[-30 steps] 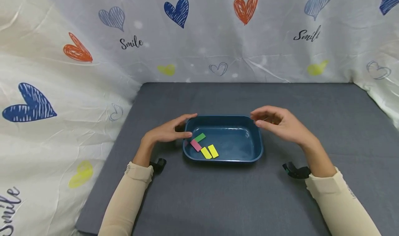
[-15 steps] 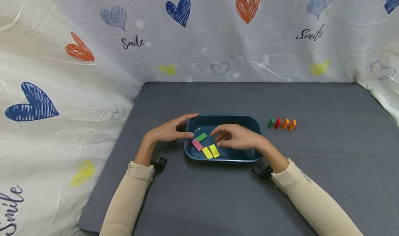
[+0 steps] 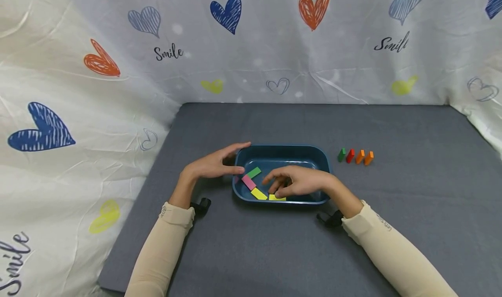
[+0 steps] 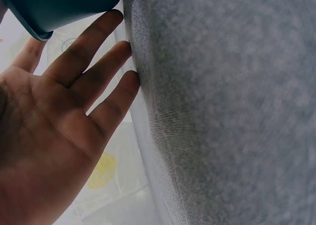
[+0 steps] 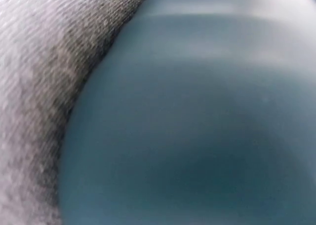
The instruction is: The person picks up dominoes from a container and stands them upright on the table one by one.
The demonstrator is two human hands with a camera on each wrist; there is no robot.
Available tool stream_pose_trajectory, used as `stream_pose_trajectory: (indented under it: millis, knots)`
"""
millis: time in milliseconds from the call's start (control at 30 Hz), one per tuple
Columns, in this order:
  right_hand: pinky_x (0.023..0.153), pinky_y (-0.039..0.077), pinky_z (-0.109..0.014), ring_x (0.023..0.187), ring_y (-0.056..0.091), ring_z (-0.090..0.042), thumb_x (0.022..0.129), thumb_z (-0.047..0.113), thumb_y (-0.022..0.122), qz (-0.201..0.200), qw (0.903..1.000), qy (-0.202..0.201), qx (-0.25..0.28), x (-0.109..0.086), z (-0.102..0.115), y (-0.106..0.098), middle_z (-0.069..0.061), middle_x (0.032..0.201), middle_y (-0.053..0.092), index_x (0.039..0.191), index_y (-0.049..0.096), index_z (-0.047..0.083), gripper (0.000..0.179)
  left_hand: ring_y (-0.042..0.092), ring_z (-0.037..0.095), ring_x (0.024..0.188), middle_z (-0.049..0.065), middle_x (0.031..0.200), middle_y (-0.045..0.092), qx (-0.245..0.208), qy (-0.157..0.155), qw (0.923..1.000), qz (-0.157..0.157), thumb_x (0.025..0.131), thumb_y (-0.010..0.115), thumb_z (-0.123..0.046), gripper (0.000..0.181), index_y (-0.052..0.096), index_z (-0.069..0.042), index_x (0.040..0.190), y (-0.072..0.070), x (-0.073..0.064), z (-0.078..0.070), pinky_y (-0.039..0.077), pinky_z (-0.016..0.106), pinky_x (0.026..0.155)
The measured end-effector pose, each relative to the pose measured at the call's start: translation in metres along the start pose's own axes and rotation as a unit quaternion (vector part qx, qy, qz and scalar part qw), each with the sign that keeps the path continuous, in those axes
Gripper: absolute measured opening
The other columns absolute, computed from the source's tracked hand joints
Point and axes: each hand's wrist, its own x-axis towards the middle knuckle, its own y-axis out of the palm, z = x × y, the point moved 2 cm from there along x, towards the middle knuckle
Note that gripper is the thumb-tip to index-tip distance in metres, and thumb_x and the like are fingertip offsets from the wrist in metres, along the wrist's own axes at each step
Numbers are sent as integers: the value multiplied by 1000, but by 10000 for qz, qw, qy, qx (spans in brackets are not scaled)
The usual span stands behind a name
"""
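Note:
My left hand [image 3: 213, 162] steadies the left end of a dark blue tray [image 3: 290, 148], thumb at the left rim and index finger near the back corner. In the left wrist view its fingers [image 4: 94, 52] are spread and fairly straight beside the tray's outer wall. Over the tray's inside, my right hand [image 3: 300, 180] has its fingers bent and thumb tip at a yellow domino [image 3: 279, 198], pinching it by the front wall. Another yellow domino [image 3: 259, 194], a pink one [image 3: 249, 182] and a green one [image 3: 254, 172] lie flat at the tray's left.
Right of the tray, several dominoes stand upright in a row: green [image 3: 341, 154], red [image 3: 350, 155] and orange [image 3: 360, 156]. Grey cloth [image 3: 251, 249] covers the table. A white curtain [image 3: 259, 44] with printed hearts hangs behind and to the left.
My right hand has moved left from the tray's right end into it, uncovering the upright dominoes, then down to a yellow domino, which has turned and shifted right. My left hand stays put.

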Motion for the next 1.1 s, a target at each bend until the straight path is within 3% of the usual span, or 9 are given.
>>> stream_pose_trajectory:
  millis: [233, 467, 667, 900, 1100]
  knots:
    - [93, 55, -31, 113, 68, -19, 104, 19, 60, 121, 9999, 112, 38, -8, -6, -2, -10, 126, 71, 139, 59, 5, 38, 27, 37, 155, -7, 168, 23, -1, -47, 10000, -7, 96, 72, -38, 78, 27, -37, 161, 0, 0, 1, 28, 62, 121]
    - [98, 55, -36, 114, 67, -19, 107, 19, 53, 488, 9987, 20, 138, -13, -5, -4, -9, 126, 70, 139, 59, 4, 36, 27, 35, 155, -8, 168, 22, 15, -47, 10000, -8, 95, 72, -38, 79, 27, -38, 160, 1, 0, 1, 28, 60, 122]
    - [94, 56, -41, 109, 67, -18, 108, 19, 50, 571, 9983, -10, 108, -15, -5, -4, -7, 124, 70, 139, 59, 5, 35, 29, 38, 154, -5, 169, 23, 44, 28, 10000, -9, 96, 72, -38, 80, 27, -36, 161, 0, 0, 1, 29, 62, 121]
    - [91, 56, -36, 111, 67, -17, 107, 15, 53, 641, 9964, 6, 563, -15, -10, -5, -10, 126, 69, 140, 57, 4, 35, 29, 38, 154, -5, 169, 23, 52, 79, 10000, -4, 96, 72, -34, 81, 26, -31, 162, 1, 1, 1, 29, 61, 121]
    - [87, 56, -31, 100, 65, -15, 104, 13, 58, 665, 9917, -100, 1100, -17, -11, -7, -15, 123, 69, 139, 55, -1, 37, 30, 41, 153, 0, 169, 23, 60, 111, 9999, -18, 96, 73, -32, 80, 27, -32, 162, 1, 0, -1, 27, 64, 120]
